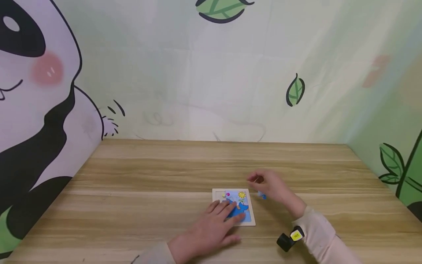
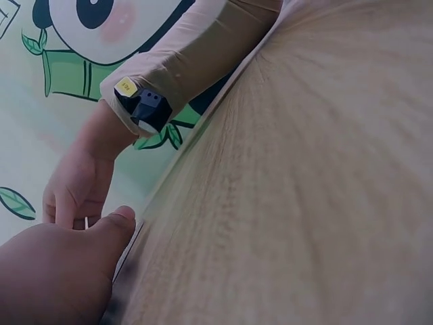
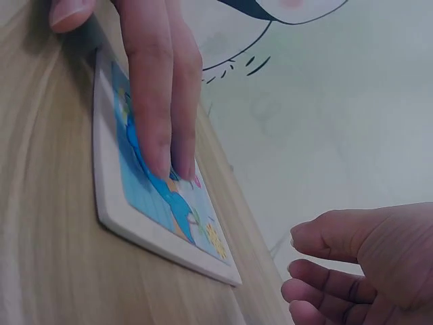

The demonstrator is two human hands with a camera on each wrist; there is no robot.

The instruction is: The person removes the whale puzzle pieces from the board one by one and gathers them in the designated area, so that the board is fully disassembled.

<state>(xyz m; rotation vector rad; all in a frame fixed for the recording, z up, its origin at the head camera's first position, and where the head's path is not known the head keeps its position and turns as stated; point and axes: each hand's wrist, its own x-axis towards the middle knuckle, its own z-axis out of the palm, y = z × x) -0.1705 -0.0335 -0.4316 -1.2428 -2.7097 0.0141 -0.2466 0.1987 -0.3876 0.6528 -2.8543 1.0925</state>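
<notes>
A small square jigsaw puzzle (image 1: pixel 247 217) in a pale frame lies on the table, with a yellow sun and a blue sea animal in its picture. A pale bare patch shows in its upper left corner. Across its lower left my left hand (image 1: pixel 212 229) rests with fingers spread, covering part of the picture. My right hand (image 1: pixel 271 185) hovers just beyond the frame's upper right corner, fingers loosely bent. In the right wrist view, a gap shows between the right hand's thumb and fingers (image 3: pixel 325 274), with nothing in it. A blue puzzle piece (image 1: pixel 262 195) lies beside the right hand, partly hidden by it.
The wooden table (image 1: pixel 148 172) reaches back to a wall (image 1: pixel 184 84) painted with a panda and leaves. A black strap device with a yellow label (image 1: pixel 296 234) sits on the right wrist.
</notes>
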